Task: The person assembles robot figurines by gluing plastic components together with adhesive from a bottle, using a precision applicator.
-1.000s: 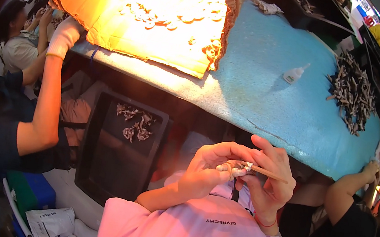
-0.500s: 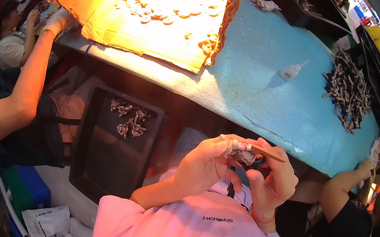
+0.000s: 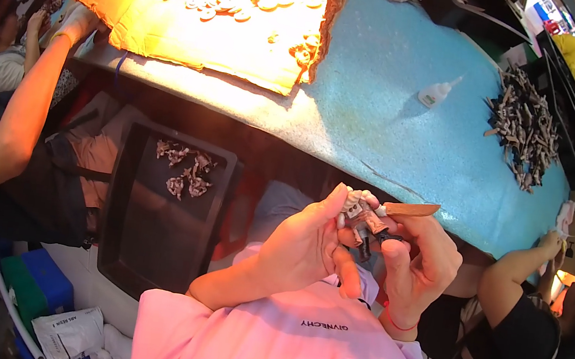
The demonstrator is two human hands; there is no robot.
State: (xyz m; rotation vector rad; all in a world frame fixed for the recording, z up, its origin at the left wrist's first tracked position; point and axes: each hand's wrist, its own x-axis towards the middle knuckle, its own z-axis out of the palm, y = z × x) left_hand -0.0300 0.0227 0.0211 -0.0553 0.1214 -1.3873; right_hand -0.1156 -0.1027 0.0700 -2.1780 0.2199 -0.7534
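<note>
A small figurine (image 3: 363, 222) with a pale, brownish body and black legs is held up in front of my pink shirt. My left hand (image 3: 301, 243) is closed round its pale upper end. With thumb and fingers, my right hand (image 3: 425, 267) grips it at the black legs. A brown, blade-shaped piece (image 3: 414, 209) with a pale end sticks out rightward from the figurine, lying along my right fingers. Whether it is joined to the figurine I cannot tell. Fingers hide part of the figurine.
A black tray (image 3: 147, 252) with several similar figurines stands left of me. On the blue table (image 3: 384, 54) are a small white bottle (image 3: 437, 94), a heap of brownish pieces (image 3: 526, 131) and a brightly lit cardboard sheet (image 3: 153, 38). Co-workers' arms reach in at left (image 3: 32, 102) and right (image 3: 518, 275).
The figurine has been turned in my hands, so more of its body and black legs shows. The brown blade now reaches farther right. The view has shifted slightly.
</note>
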